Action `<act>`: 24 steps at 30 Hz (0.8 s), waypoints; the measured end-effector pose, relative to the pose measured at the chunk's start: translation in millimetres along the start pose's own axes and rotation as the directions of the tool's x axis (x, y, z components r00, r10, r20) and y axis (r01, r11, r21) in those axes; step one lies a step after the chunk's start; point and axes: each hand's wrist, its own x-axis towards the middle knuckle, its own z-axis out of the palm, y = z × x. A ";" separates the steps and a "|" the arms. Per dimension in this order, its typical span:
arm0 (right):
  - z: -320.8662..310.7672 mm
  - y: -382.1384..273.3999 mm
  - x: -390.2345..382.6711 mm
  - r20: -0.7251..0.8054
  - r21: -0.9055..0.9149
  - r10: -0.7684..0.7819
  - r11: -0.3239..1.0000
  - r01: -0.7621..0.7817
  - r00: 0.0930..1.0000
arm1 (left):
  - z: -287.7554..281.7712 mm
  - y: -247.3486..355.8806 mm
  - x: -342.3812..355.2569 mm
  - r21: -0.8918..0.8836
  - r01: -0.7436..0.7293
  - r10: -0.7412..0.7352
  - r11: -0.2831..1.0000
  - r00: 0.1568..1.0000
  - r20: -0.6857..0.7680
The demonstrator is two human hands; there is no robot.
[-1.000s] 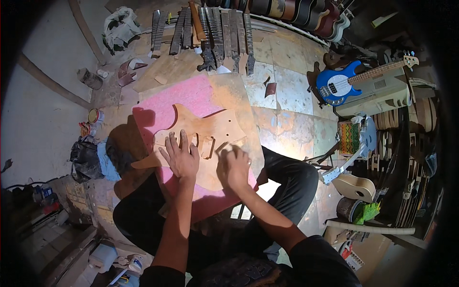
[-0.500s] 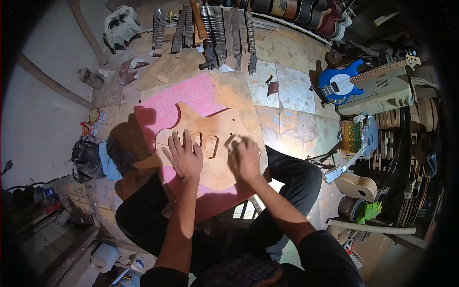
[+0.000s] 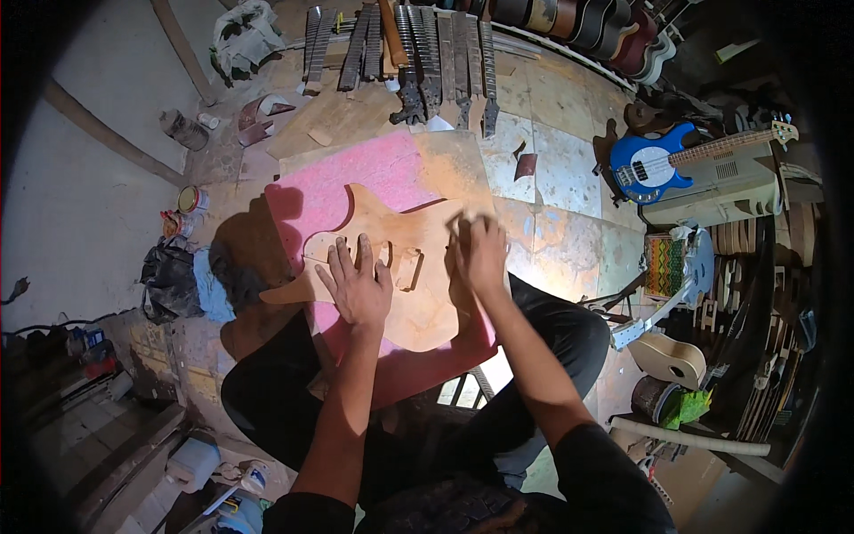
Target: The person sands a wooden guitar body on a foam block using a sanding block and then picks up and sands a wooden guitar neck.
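Note:
An unpainted wooden guitar body (image 3: pixel 418 320) with two horns and routed pockets lies flat on a pink-topped board (image 3: pixel 387 160) across my lap. My left hand (image 3: pixel 358 289) rests flat on it beside the pockets, fingers spread. At the body's right edge, my right hand (image 3: pixel 485 254) is curled, its fingers pressed down and smeared by motion. Under those fingertips shows part of a small tan pad (image 3: pixel 457 224), mostly hidden, so its material is unclear.
Several guitar necks (image 3: pixel 427 67) lie on the tiled floor ahead. A blue bass guitar (image 3: pixel 654 165) leans at the right, above an acoustic guitar body (image 3: pixel 669 358). Tins (image 3: pixel 189 199), a black bag (image 3: pixel 169 278) and a blue cloth (image 3: pixel 212 285) sit at the left.
My right hand has moved up and outward, from beside the pockets to the guitar body's right edge. My left hand stays on the same spot, while the whole view has shifted slightly.

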 end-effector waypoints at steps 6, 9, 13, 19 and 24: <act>4.3 9.2 21.3 -0.051 0.038 -0.071 0.997 0.073 0.996 | 3.9 3.9 0.0 -0.025 -0.013 0.013 1.000 1.000 -0.008; -3.5 -4.4 -47.4 0.080 0.024 -0.080 0.997 0.078 0.994 | 3.0 -4.5 -2.6 -0.006 0.003 -0.003 1.000 1.000 -0.002; -1.4 -11.1 -9.2 0.047 0.003 -0.065 0.998 0.065 0.997 | 1.7 -3.8 1.0 0.004 0.004 -0.004 1.000 1.000 0.007; 6.4 -18.1 36.1 0.052 -0.006 -0.009 1.000 0.009 0.999 | 2.9 1.4 0.5 -0.020 0.000 0.000 1.000 1.000 -0.003; -2.6 -43.4 -88.0 0.186 0.100 -0.172 0.983 0.155 0.968 | 4.6 -7.5 -3.7 0.004 0.017 -0.017 1.000 1.000 0.023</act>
